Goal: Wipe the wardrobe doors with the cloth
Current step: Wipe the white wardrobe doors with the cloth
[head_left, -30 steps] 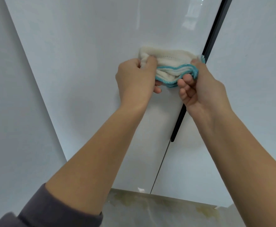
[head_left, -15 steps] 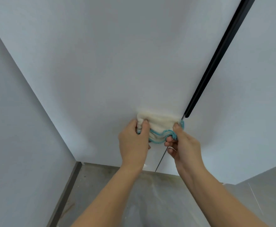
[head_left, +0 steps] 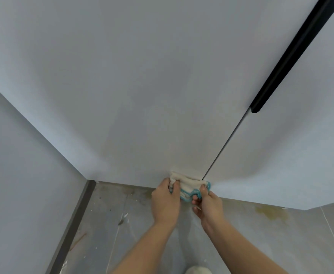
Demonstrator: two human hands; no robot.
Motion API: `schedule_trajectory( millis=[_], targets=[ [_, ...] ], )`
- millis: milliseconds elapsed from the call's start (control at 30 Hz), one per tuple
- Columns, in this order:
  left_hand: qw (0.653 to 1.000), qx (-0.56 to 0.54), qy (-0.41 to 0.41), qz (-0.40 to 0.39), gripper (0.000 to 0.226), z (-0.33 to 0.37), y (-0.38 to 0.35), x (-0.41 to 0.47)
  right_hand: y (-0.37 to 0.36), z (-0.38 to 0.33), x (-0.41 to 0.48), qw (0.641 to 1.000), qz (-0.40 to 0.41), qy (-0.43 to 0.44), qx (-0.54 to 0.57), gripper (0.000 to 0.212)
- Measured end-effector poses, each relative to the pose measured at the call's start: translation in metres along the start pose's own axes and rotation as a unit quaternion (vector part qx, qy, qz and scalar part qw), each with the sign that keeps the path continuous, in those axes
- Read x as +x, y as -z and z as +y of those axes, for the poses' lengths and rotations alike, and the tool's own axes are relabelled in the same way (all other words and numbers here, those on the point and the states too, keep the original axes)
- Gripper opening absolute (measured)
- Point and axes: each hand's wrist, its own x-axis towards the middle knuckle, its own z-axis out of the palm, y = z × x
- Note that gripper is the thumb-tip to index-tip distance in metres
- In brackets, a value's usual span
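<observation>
A cream cloth [head_left: 188, 184] with a turquoise edge is bunched against the bottom of the left wardrobe door [head_left: 142, 86], right at the seam with the right wardrobe door [head_left: 290, 151]. My left hand [head_left: 165, 201] grips the cloth's left end with curled fingers. My right hand [head_left: 206, 204] pinches its right end, thumb on top. Both hands press the cloth to the door just above the floor.
A long black handle [head_left: 292, 56] runs down the seam between the doors. A grey wall [head_left: 19, 184] with a dark skirting board [head_left: 71, 228] closes in the left side. The grey tiled floor [head_left: 261, 238] carries stains and white flecks. A pale shoe tip [head_left: 198, 270] shows at the bottom edge.
Both hands have slid the cloth down the left door along the seam, from beside the handle to the door's bottom edge. The view has tilted down with them.
</observation>
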Motion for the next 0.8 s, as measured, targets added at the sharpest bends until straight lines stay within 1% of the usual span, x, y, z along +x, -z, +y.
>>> schedule_trajectory(
  millis=[100,267,400,600,667,800],
  targets=[
    [0.999,0.023,0.034,-0.022,0.026,-0.029,-0.015,0.004,-0.001,0.021,0.021,0.999,0.021,-0.038,0.011,0.026],
    [0.996,0.064,0.057,-0.032,0.022,-0.048,-0.03,0.006,-0.002,0.048,0.05,0.994,0.035,-0.098,0.028,0.029],
    [0.991,0.067,0.103,-0.06,0.024,-0.068,-0.044,0.013,0.001,0.055,0.067,0.991,0.046,-0.126,0.01,0.028],
    [0.976,0.024,0.187,-0.107,0.031,-0.075,-0.046,0.028,0.005,0.058,0.074,0.988,0.065,-0.133,-0.037,0.03],
    [0.97,0.006,0.215,-0.112,0.03,-0.077,-0.045,0.032,0.004,0.059,0.073,0.988,0.068,-0.13,-0.046,0.031],
    [0.959,-0.055,0.253,-0.112,0.025,-0.076,-0.032,0.036,-0.005,0.062,0.065,0.989,0.068,-0.134,-0.009,0.033]
  ],
)
